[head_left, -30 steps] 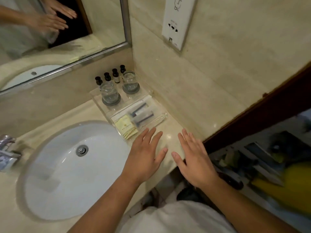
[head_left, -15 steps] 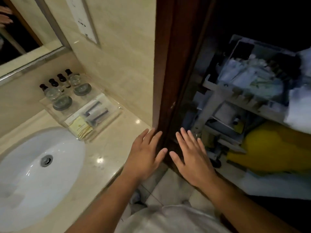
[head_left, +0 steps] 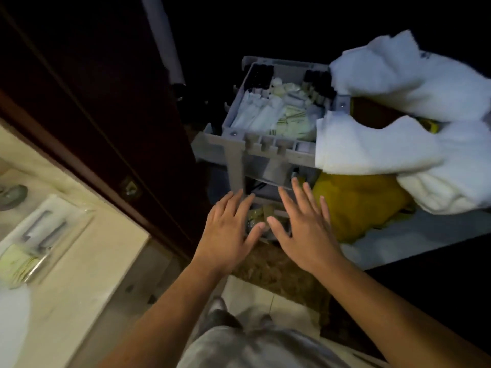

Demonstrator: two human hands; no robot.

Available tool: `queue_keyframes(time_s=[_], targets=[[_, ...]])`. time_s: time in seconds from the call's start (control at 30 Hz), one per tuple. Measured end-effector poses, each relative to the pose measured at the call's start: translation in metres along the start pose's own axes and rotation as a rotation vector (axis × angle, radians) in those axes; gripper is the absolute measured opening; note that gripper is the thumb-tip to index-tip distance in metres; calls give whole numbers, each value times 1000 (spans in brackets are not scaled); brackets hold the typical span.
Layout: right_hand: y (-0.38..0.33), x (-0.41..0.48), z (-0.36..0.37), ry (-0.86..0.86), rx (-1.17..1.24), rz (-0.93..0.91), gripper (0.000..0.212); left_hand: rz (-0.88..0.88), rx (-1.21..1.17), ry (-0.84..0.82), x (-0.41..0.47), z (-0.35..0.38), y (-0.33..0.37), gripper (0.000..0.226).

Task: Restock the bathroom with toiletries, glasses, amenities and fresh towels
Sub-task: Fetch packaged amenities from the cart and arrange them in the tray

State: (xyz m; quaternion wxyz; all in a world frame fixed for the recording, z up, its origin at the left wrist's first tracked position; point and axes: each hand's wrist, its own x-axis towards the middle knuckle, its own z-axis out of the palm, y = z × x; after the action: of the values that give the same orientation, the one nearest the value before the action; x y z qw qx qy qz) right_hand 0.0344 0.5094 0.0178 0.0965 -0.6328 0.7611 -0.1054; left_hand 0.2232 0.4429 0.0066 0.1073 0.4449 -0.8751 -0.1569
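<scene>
A grey housekeeping cart [head_left: 268,152] stands in the doorway ahead. Its top tray holds white sachets and packets [head_left: 276,115] and rows of small dark bottles [head_left: 317,86]. White towels [head_left: 409,107] are heaped on the cart's right side, above a yellow bag [head_left: 361,205]. My left hand [head_left: 228,229] and my right hand [head_left: 305,221] are stretched out flat side by side in front of the cart's lower shelf, fingers spread, holding nothing. At far left, the clear amenity tray [head_left: 45,232] with packets lies on the beige counter [head_left: 87,264].
A dark wooden door frame [head_left: 111,134] runs diagonally between the counter and the cart. The white basin rim [head_left: 10,322] shows at the bottom left. A dark coaster [head_left: 13,195] sits at the left edge. Tiled floor and a brown mat [head_left: 281,272] lie below my hands.
The view has swung right from the sink and counter to the cart in the doorway. Both hands stay open and side by side, now in front of the cart.
</scene>
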Motion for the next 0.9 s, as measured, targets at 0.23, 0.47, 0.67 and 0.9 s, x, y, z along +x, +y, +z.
queue_keyframes(time_s=[0.23,0.47,0.67,0.9], targets=[[30,27,-24,87,40,57,75,53,-23,1,60,-3,20,71],[57,87,-30,124,10,124,73,88,-111,-30,146,5,16,68],[79,159,-47,118,-7,198,68,99,-211,-126,238,18,12,71],[113,220,-58,139,-13,387,64,150,-283,-192,325,27,22,59]])
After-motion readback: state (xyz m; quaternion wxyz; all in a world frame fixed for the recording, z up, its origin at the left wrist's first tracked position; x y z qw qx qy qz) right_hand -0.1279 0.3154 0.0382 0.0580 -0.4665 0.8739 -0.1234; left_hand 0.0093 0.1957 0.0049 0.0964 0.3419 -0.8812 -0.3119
